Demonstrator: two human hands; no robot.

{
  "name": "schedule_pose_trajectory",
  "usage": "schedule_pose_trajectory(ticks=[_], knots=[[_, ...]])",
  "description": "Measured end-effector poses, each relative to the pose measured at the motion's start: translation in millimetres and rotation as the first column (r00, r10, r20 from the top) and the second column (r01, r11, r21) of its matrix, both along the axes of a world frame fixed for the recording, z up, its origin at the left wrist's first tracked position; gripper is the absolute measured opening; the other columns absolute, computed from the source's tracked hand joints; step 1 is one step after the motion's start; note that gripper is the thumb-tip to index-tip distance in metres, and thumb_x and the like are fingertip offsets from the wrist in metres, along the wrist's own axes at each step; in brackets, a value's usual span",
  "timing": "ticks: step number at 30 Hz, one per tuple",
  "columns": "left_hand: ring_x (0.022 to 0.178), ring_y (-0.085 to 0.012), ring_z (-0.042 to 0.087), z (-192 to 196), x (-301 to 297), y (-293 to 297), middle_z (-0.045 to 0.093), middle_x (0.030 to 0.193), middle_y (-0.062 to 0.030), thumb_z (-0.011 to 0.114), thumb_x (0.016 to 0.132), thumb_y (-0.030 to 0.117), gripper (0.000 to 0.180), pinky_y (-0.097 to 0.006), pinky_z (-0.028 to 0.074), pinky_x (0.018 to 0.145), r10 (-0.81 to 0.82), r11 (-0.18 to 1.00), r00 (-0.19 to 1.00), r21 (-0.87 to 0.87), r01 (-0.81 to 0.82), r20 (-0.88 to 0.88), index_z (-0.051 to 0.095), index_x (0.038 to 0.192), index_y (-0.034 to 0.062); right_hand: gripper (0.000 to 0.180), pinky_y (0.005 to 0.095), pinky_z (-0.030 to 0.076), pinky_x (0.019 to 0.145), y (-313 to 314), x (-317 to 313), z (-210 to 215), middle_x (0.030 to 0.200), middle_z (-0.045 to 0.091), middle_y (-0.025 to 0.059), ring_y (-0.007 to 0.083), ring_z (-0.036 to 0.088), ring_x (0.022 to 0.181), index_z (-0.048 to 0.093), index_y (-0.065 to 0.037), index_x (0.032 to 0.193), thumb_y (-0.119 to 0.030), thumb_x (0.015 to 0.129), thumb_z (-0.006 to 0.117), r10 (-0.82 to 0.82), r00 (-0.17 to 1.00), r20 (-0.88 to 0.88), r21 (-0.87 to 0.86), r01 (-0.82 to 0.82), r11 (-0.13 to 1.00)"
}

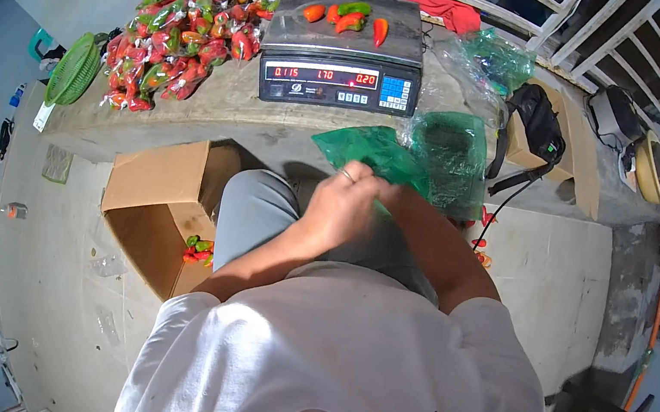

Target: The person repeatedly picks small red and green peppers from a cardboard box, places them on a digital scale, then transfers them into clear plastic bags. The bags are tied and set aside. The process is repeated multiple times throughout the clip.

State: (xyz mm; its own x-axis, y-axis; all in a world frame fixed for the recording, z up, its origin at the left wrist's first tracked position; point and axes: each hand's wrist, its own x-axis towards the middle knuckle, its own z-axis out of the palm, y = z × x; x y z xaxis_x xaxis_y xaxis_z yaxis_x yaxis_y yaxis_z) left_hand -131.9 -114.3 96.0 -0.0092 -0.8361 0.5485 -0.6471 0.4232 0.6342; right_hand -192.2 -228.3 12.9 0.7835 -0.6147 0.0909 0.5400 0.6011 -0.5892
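Observation:
A thin green plastic bag [374, 151] is bunched up in front of me over my lap. My left hand [339, 212], with a ring on one finger, is closed on its gathered part. Against it, my right hand [393, 196] is closed on the same bag; its fingers are partly hidden and a little blurred. Just beyond the hands stands a digital scale [337, 85] with a lit red display. Several red, orange and green peppers [349, 22] lie on its metal plate.
Bagged peppers [188, 38] are heaped left of the scale, beside a green basket [75, 69]. A cardboard box [155, 181] with a few peppers stands by my left leg. Flat green bags [448, 160], a black bag [536, 123] and a yellowish basin [655, 169] are rightward.

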Motion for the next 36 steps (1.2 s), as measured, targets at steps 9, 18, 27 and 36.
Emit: schedule_pose_trajectory(ticks=[9,18,27,36], knots=[[0.075,-0.0283,0.055,-5,4,1,0.054,0.084,-0.0123,0.057,0.07,-0.007,0.024,-0.033,0.045,0.064,-0.048,0.995,0.998,0.086,0.051,-0.039,0.058,0.091,0.003,0.04,0.0346,0.037,0.087,2,-12,-5,0.108,0.052,0.0102,0.0212,0.048,0.099,0.044,-0.003,0.117,-0.018,0.081,0.052,0.018,0.996,0.093,0.051,-0.023,0.998],[0.121,-0.0281,0.025,-43,55,-16,0.015,0.135,-0.0161,0.06,0.075,0.023,0.075,-0.037,0.031,0.093,0.344,0.92,0.672,0.38,-0.1,-0.656,0.016,0.133,0.0053,0.042,0.0315,0.036,0.087,-6,-7,-4,0.112,0.05,0.0073,0.0164,0.047,0.1,0.041,-0.003,0.122,-0.018,0.084,0.051,0.079,0.988,0.13,-0.03,-0.076,0.997],[0.084,-0.0134,0.053,-116,94,-37,0.058,0.088,-0.0012,0.058,0.082,0.016,0.013,-0.027,0.039,0.081,0.239,0.889,0.126,0.269,0.37,-0.963,0.051,0.09,0.0079,0.042,0.0287,0.04,0.08,8,-27,29,0.106,0.052,0.0048,0.0119,0.049,0.092,0.042,-0.004,0.123,-0.018,0.084,0.051,-0.016,0.916,-0.4,-0.463,-0.187,0.866],[0.086,-0.0255,0.059,-151,86,-27,0.059,0.093,-0.0085,0.043,0.089,0.029,0.027,-0.047,0.046,0.076,0.654,0.609,0.029,0.548,0.573,-0.756,0.053,0.098,0.0052,0.039,0.0288,0.042,0.065,24,-80,53,0.079,0.058,0.0112,0.0141,0.054,0.074,0.051,-0.002,0.108,-0.014,0.071,0.054,-0.407,0.439,-0.801,-0.593,-0.492,0.637]])
